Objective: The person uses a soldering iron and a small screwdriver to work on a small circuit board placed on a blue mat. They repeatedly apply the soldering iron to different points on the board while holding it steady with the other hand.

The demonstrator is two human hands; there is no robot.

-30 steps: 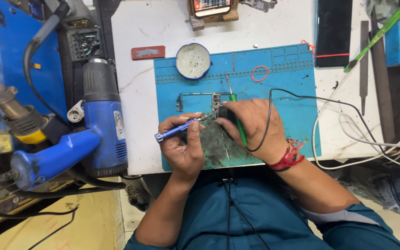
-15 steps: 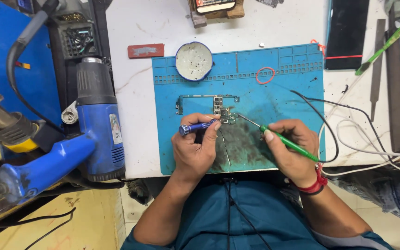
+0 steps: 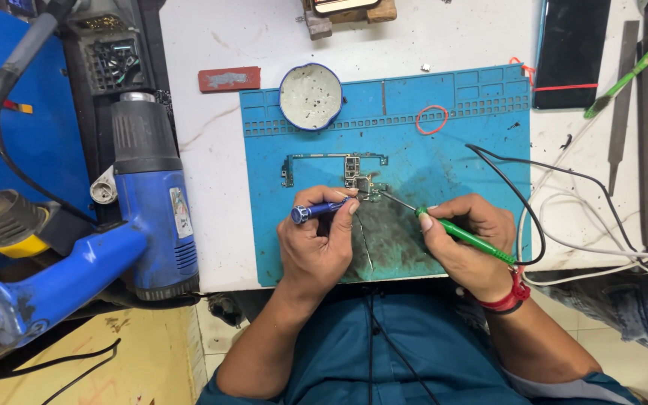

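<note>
Left hand (image 3: 316, 244) grips blue screwdriver (image 3: 322, 210), steadying circuit board (image 3: 354, 176) on mat (image 3: 459, 161); right hand (image 3: 466, 244) pinches green soldering iron (image 3: 463, 236) pen-style, tip on board for control.

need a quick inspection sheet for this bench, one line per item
surface: blue silicone work mat on a stained white table
job's things: thin green circuit board; blue-handled tool; green-handled soldering iron, tip at the board
clutter: round blue-rimmed dish, red rubber band, red flat block, blue heat gun, metal files
grippers: left hand grips the blue tool; right hand grips the iron
cables: black cord, white wires
surroundings: dark phone panel
</note>
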